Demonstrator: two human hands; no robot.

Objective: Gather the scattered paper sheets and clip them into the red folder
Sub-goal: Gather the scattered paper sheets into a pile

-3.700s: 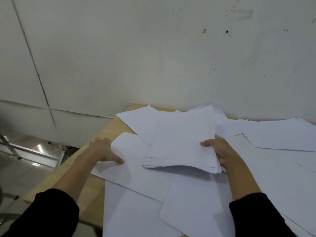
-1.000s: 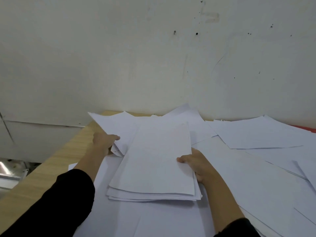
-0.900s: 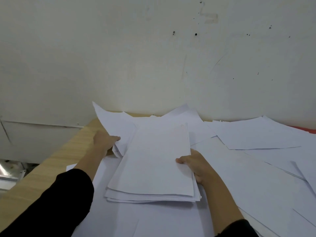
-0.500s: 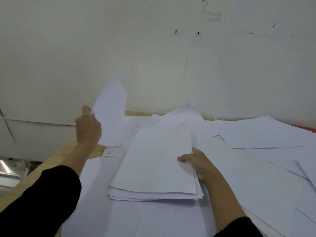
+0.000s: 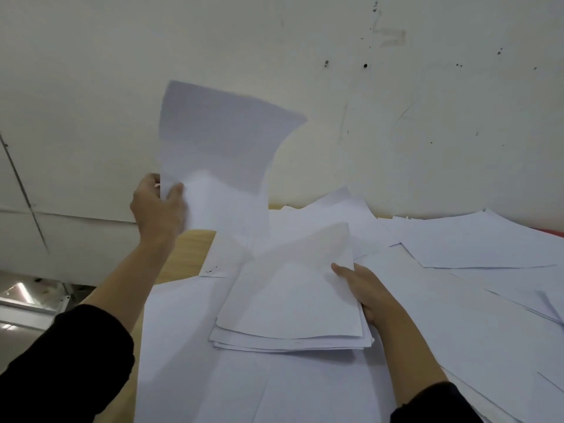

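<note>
Pinching a single sheet [image 5: 219, 148] at its lower left edge with the left hand [image 5: 157, 206], raised and curling before the wall [image 5: 427, 117]. Gripping the right side of the gathered stack [image 5: 290, 306] with the right hand [image 5: 363, 288], thumb on top. Beyond, loose sheets [image 5: 476, 239] across the wooden tabletop [image 5: 186, 254]; far right, a sliver of red folder [image 5: 552, 232] under paper.
</note>
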